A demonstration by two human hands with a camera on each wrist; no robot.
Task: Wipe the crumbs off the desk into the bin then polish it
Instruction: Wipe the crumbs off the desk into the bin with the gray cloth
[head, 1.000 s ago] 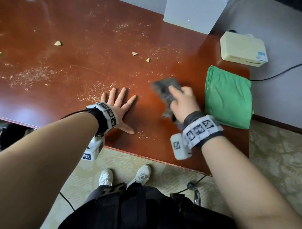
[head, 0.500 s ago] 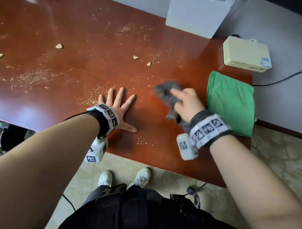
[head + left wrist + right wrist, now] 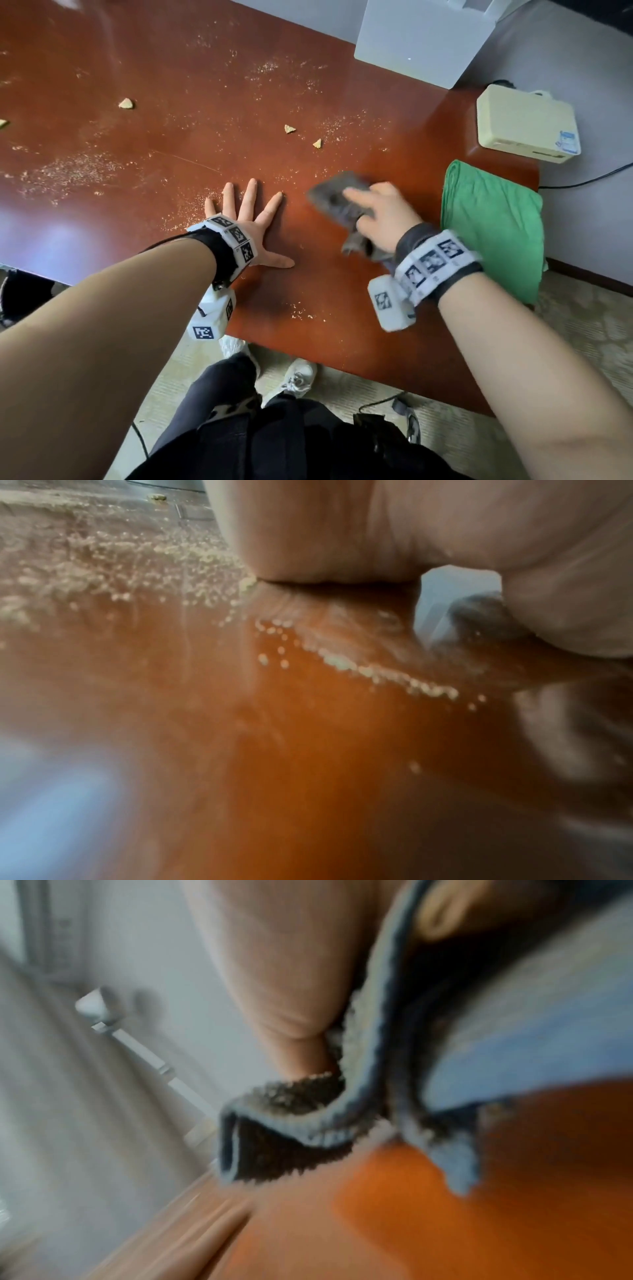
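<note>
Grey cloth [image 3: 337, 202] gripped by right hand [image 3: 383, 219], left hand [image 3: 251, 222] fingers splayed flat on desk [image 3: 137, 85]

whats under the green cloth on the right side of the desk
The green cloth lies folded on the desk at its right end, its near edge hanging past the desk's edge. Only desk top shows around it; anything beneath the folds is hidden.
</note>
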